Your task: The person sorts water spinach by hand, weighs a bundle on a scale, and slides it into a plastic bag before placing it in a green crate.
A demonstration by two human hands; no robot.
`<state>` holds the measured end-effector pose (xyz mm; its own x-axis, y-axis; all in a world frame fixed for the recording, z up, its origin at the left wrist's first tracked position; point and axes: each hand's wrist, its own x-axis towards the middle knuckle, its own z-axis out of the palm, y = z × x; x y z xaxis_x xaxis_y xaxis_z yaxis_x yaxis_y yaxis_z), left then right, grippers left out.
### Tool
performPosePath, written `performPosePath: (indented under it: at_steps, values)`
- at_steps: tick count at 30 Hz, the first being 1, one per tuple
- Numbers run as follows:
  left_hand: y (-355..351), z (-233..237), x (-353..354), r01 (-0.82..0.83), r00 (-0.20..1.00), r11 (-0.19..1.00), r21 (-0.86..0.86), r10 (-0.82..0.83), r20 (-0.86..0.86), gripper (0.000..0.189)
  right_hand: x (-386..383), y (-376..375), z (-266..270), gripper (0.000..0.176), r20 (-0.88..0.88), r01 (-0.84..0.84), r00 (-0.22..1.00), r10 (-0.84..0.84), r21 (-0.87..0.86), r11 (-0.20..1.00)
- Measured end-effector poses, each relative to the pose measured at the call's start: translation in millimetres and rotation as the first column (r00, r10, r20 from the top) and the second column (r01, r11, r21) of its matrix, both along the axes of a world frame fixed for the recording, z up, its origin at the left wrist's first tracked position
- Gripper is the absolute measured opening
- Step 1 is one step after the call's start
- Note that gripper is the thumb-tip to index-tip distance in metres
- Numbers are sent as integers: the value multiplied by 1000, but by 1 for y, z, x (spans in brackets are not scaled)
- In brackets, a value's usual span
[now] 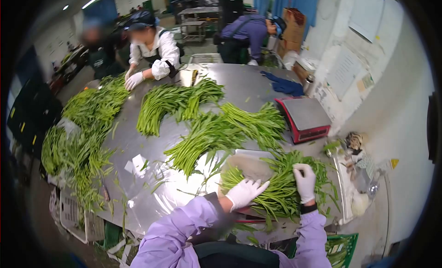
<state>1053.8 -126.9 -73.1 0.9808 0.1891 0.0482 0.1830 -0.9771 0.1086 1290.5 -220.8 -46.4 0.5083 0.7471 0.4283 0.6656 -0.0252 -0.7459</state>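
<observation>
Steel table [138,143] — both gloved hands press one greens bundle [276,189].

Steel table [138,143]: a lane of bare metal runs along the near left edge, littered only with loose leaves; a second bare patch lies at the far edge, between the far heap of greens [170,104] and the blue cloth [285,86]. The centre is blocked by the middle heap [221,132], which reaches almost to the bundle [281,194] under the left hand [245,192] and right hand [305,180] at the near right corner; the red scale [306,118] closes the right edge just beyond that bundle. The left edge is buried under a long heap [87,125]; a co-worker's gloved hand [133,80] occupies its far end.
</observation>
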Motion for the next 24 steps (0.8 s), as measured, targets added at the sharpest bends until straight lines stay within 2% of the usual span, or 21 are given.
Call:
performPosePath:
  at_steps: [3,4,5,6,8,10,11,12,13,14,15,16,18,19,20,22,24]
  values:
    - [-2,16,-12,-34,997,999,6,34,65,86,-1,-33,30,7,-232,84,971,-66,71,994]
    - [-1,21,-18,5,988,1000,11,-6,152,84,-3,-49,41,7,-278,114,957,-82,101,988]
    - [0,26,-24,49,970,999,20,-52,239,82,-5,-68,46,8,-267,173,952,-149,67,983]
    - [4,32,-31,44,969,999,19,-47,244,82,-7,-90,48,8,-253,236,942,-220,33,971]
    - [17,39,-53,-15,852,987,-161,97,514,68,-14,-139,40,8,-264,345,907,-329,14,939]
    - [51,6,-81,-180,724,941,-286,324,609,42,-16,-191,17,10,-167,415,897,-409,1,910]
    - [68,3,-99,-280,652,882,-378,464,599,26,-18,-219,3,7,-167,404,893,-418,-109,908]
    - [83,-22,-112,-493,500,725,-481,689,525,22,-22,-245,-9,8,-167,391,888,-429,-219,894]
    - [109,-68,-131,-571,421,631,-524,774,473,22,-38,-259,-16,9,-55,371,911,-409,-326,870]
    - [132,-105,-150,-669,387,463,-581,885,260,25,-54,-270,-23,10,54,359,926,-373,-429,829]
    - [137,-106,-162,-779,346,378,-500,925,161,28,-58,-293,-43,36,116,256,966,-231,-558,789]
    - [145,-119,-171,-814,323,347,-465,937,134,30,-60,-310,-58,67,151,163,985,-81,-678,717]
    - [150,-135,-179,-876,320,295,-380,948,-1,32,-93,-293,-43,51,61,123,992,-112,-691,713]
    - [148,-140,-179,-901,346,327,-285,938,-16,32,-113,-274,-50,12,93,302,951,-296,-500,812]
    - [145,-143,-177,-899,353,332,-286,935,-24,32,-119,-271,-49,14,120,281,958,-259,-557,782]
    - [143,-145,-167,-916,374,376,-140,927,38,33,-129,-261,-46,16,132,265,964,-232,-573,776]
    - [140,-143,-163,-906,393,398,-146,917,61,31,-133,-258,-46,16,128,269,962,-239,-568,778]
